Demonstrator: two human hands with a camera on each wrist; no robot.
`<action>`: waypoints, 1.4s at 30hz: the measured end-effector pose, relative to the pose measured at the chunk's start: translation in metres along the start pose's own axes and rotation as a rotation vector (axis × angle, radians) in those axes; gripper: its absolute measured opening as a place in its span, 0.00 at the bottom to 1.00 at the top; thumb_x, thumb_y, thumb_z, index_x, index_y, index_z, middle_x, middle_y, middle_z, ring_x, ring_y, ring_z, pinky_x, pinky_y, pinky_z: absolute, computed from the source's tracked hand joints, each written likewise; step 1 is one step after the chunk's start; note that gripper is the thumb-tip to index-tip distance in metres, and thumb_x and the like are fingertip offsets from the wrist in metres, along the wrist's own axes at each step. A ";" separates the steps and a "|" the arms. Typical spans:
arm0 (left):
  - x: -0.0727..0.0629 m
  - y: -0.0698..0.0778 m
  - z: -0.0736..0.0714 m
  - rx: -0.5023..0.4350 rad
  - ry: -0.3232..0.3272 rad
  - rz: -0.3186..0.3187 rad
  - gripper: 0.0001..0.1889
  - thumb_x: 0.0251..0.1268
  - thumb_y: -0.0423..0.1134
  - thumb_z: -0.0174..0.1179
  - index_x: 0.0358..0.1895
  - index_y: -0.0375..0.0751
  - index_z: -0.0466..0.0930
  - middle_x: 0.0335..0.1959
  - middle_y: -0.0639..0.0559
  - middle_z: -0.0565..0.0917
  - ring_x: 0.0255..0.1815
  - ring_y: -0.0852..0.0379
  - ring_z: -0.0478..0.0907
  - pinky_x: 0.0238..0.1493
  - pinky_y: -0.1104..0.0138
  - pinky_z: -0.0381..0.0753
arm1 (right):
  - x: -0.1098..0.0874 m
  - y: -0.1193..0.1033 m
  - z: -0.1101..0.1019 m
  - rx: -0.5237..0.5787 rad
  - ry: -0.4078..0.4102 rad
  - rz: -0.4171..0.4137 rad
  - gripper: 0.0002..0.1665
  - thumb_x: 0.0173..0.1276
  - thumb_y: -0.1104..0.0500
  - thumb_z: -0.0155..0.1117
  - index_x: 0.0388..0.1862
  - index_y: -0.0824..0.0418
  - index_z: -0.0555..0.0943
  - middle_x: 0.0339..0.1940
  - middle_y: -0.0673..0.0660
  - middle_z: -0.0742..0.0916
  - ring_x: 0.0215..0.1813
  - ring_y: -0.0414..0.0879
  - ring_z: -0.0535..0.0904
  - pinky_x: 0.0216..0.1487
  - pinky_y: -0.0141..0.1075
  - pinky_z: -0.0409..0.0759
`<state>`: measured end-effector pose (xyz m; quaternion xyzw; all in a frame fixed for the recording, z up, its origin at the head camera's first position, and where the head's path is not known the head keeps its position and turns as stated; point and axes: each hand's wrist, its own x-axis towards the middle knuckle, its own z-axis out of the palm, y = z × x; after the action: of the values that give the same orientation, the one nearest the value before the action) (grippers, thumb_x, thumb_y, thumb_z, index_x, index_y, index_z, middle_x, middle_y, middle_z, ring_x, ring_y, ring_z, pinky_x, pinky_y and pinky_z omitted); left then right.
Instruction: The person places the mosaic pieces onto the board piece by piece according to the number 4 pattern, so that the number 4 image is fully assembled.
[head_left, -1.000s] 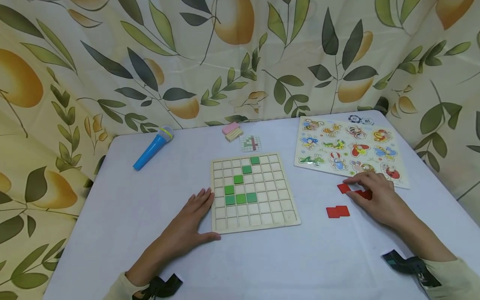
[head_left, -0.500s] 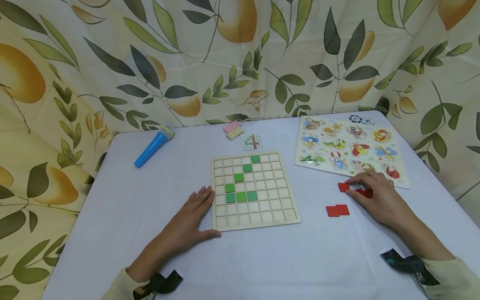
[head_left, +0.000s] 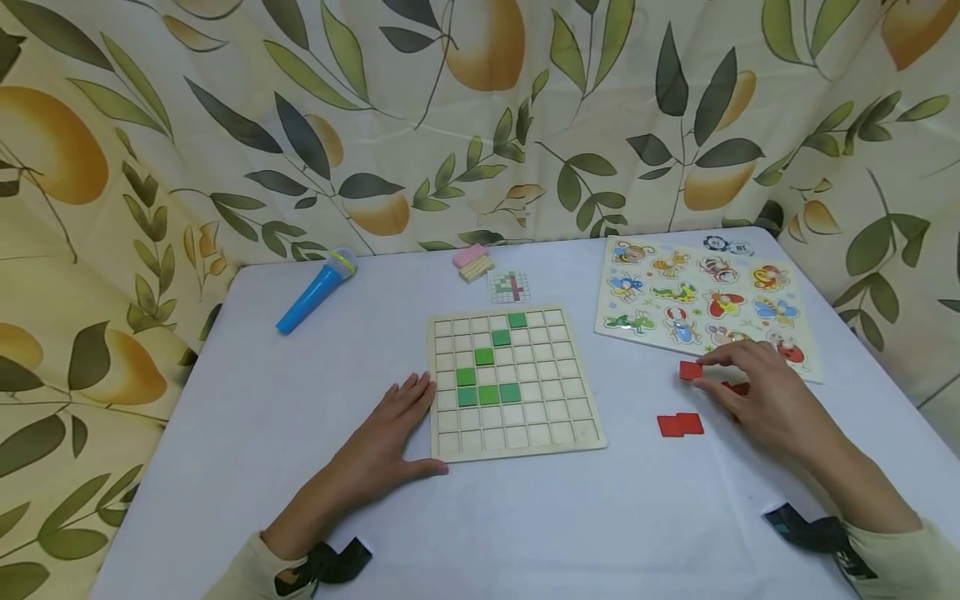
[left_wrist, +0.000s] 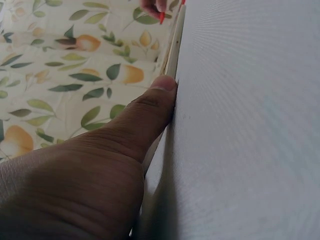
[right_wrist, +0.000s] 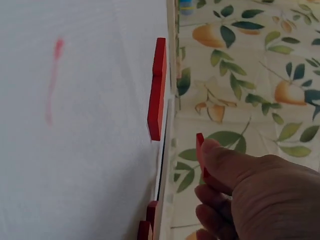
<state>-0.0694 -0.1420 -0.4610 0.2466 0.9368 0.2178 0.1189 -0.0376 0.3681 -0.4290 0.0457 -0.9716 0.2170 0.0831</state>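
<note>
Across the white-covered table [head_left: 525, 525], the person's right hand [head_left: 768, 400] is pinching a single red tile [head_left: 691, 371] between thumb and fingertips. From the right wrist view, that tile is standing clear of the tabletop, while the other fingers are curling loosely below the thumb. More red tiles [head_left: 738, 388] are lying on the cloth close to this hand, partly hidden by it in the head view. A pair of red tiles [head_left: 670, 426] is resting nearer the person, the two touching and slightly offset.

The left hand [head_left: 386, 433] is gripping nothing — its fingers are lying straight against the left edge of the pale grid board [head_left: 558, 362], and its thumb is touching the edge by the near left corner. On the board, seven green tiles [head_left: 488, 395] are filling squares: three in a row, with four climbing diagonally toward the far edge.

Just beyond the board, a small card with a green-and-red grid [head_left: 509, 287] is lying flat, and beside it a little pile of pink and pale yellow pieces [head_left: 473, 262] is sitting. A blue microphone [head_left: 309, 298] is lying at the far left; an insect picture board [head_left: 652, 312] is resting at the far right. Behind everything — fruit-and-leaf patterned fabric [head_left: 465, 117] is hanging.
</note>
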 end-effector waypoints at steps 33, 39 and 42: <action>-0.001 -0.007 -0.002 -0.021 -0.007 -0.036 0.63 0.55 0.65 0.78 0.88 0.49 0.49 0.91 0.54 0.47 0.93 0.53 0.41 0.93 0.52 0.47 | 0.149 -0.166 0.038 -0.081 -0.497 -0.277 0.11 0.72 0.58 0.75 0.46 0.62 0.83 0.32 0.53 0.83 0.36 0.46 0.76 0.37 0.36 0.76; -0.001 -0.004 -0.002 -0.022 0.002 -0.018 0.63 0.55 0.66 0.78 0.88 0.49 0.49 0.91 0.54 0.47 0.93 0.53 0.42 0.92 0.52 0.48 | 0.166 -0.173 0.059 -0.088 -0.535 -0.323 0.10 0.75 0.57 0.73 0.41 0.62 0.81 0.28 0.53 0.81 0.33 0.46 0.74 0.36 0.36 0.72; 0.000 -0.002 -0.002 -0.024 0.004 -0.012 0.63 0.55 0.66 0.78 0.88 0.50 0.49 0.91 0.54 0.48 0.93 0.52 0.43 0.92 0.52 0.49 | 0.169 -0.172 0.065 -0.084 -0.553 -0.328 0.10 0.76 0.57 0.71 0.38 0.61 0.80 0.27 0.53 0.79 0.32 0.45 0.73 0.35 0.36 0.70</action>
<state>-0.0711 -0.1443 -0.4602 0.2391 0.9358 0.2289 0.1213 -0.1911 0.1760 -0.3849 0.2555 -0.9451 0.1398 -0.1483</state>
